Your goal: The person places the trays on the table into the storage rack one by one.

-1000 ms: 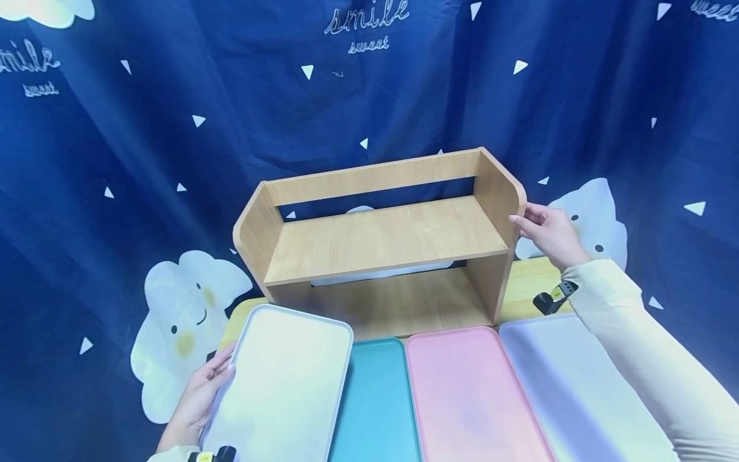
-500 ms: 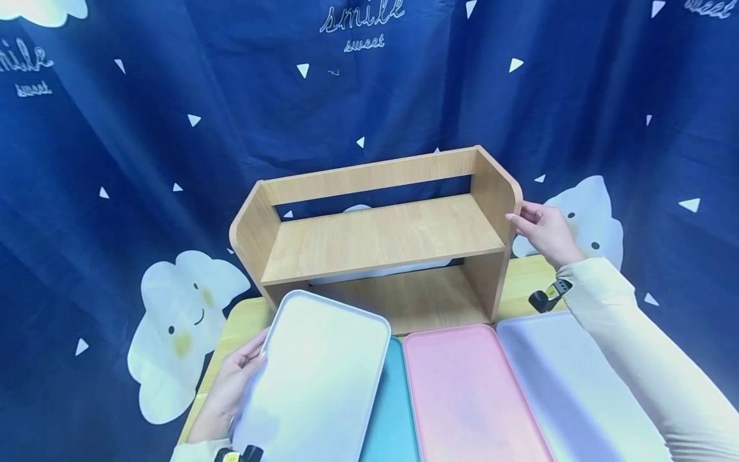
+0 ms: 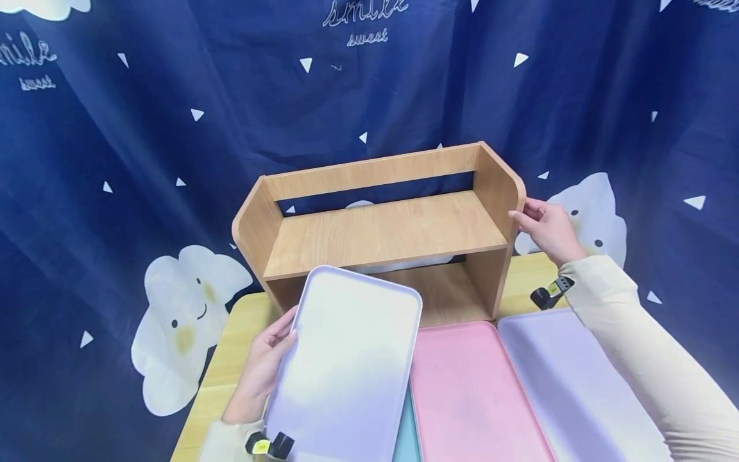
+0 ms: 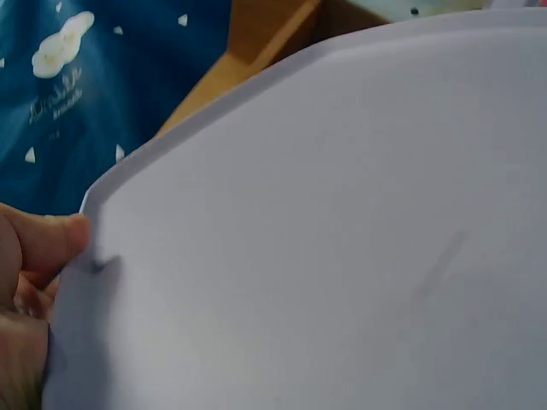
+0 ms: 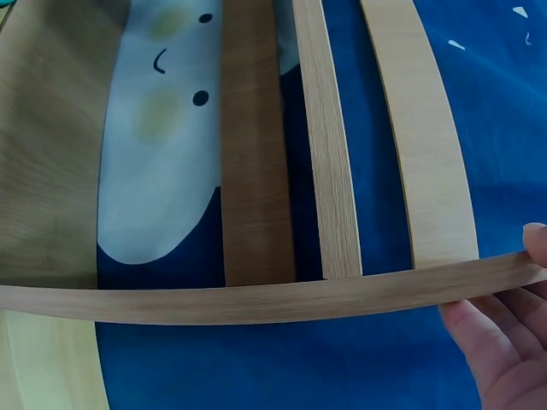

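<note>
My left hand (image 3: 264,362) pinches the left edge of a pale lavender tray (image 3: 349,359), thumb over its rim in the left wrist view. The tray is raised and tilted, its far end overlapping the lower front of a two-tier wooden shelf (image 3: 387,232) in the head view. Over at the shelf's right side panel, my right hand (image 3: 547,230) grips the front edge. Thumb and fingers of that hand (image 5: 504,342) lie on opposite faces of the panel (image 5: 256,306) in the right wrist view.
A pink tray (image 3: 476,391) and another lavender tray (image 3: 577,385) lie in front of the shelf. A teal tray (image 3: 408,433) is mostly hidden under the raised one. The yellowish wooden table (image 3: 216,378) shows at left; a blue printed curtain (image 3: 173,96) hangs behind.
My left hand has carried the lavender tray right and up toward the shelf, covering more of the teal tray. The right hand keeps its grip on the shelf's side panel.
</note>
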### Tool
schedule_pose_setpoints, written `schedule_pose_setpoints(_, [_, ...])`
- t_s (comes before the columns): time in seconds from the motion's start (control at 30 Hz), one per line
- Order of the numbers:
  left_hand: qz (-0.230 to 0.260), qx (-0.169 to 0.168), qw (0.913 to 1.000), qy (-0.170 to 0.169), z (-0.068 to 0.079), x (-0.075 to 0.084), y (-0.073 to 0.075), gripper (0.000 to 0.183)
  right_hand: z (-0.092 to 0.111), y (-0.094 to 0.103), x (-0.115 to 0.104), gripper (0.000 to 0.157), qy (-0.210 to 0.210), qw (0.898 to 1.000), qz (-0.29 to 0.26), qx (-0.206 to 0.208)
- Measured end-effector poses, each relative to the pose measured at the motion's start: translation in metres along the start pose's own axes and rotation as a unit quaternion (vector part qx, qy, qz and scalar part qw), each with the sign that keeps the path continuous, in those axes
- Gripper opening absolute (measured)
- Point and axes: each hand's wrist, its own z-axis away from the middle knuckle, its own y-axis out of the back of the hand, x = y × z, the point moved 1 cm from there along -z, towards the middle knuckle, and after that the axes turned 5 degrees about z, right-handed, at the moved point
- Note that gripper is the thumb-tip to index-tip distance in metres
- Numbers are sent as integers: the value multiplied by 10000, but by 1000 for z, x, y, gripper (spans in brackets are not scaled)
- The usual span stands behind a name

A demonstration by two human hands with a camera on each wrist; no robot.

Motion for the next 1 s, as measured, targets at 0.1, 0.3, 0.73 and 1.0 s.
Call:
schedule_pose_setpoints(0.1, [466, -44, 9988, -128, -5, 4, -16, 50, 0, 2, 1, 51, 39, 9999, -26, 121])
schedule_pose_setpoints(0.3, [1420, -169, 9894, -260, -14, 13, -46, 50, 0, 5, 1, 50, 102, 9997, -121, 199])
schedule_pose_setpoints(0.73, [2169, 112, 9757, -277, -31, 29, -92, 47, 1, 1, 2, 51, 128, 9994, -247, 221])
schedule_pose_setpoints(1.0, [2509, 551, 9648, -560, -45, 43, -107, 47, 1, -3, 1, 47, 236, 9993, -65, 298])
